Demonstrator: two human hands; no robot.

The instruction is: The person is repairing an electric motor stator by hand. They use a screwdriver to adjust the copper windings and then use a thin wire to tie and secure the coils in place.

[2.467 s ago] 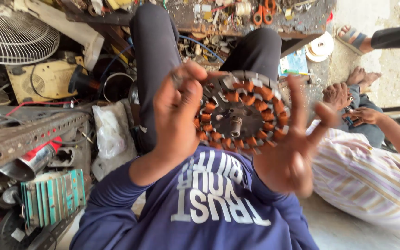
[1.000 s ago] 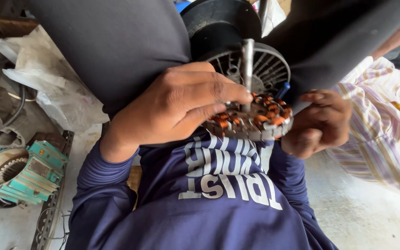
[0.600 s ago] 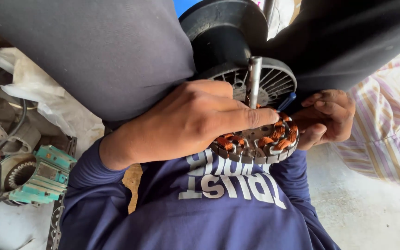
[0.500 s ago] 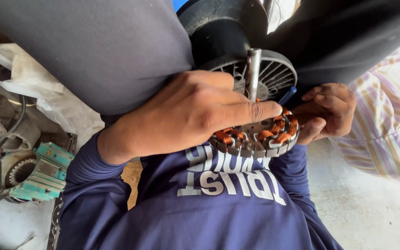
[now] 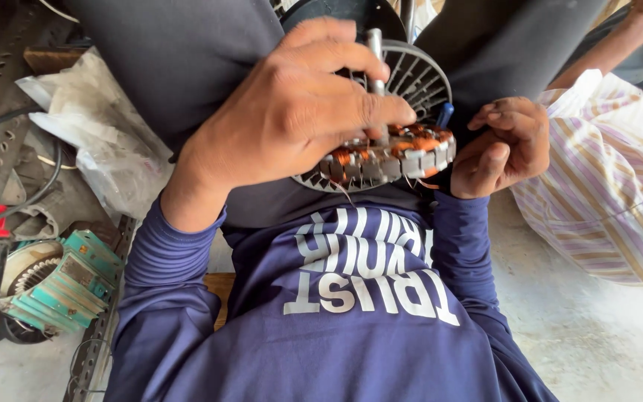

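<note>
far left, a teal motor part lies on the floor beside a perforated metal strip, with a crumpled plastic bag above. the left hand curls over the copper-wound stator, fingers pressing its top by the steel shaft. the right hand, half-curled, grips the stator's right edge. a striped-shirted person sits at right.

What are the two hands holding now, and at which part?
Both hold the copper-wound stator: left hand over its top, right hand at its outer rim.
</note>
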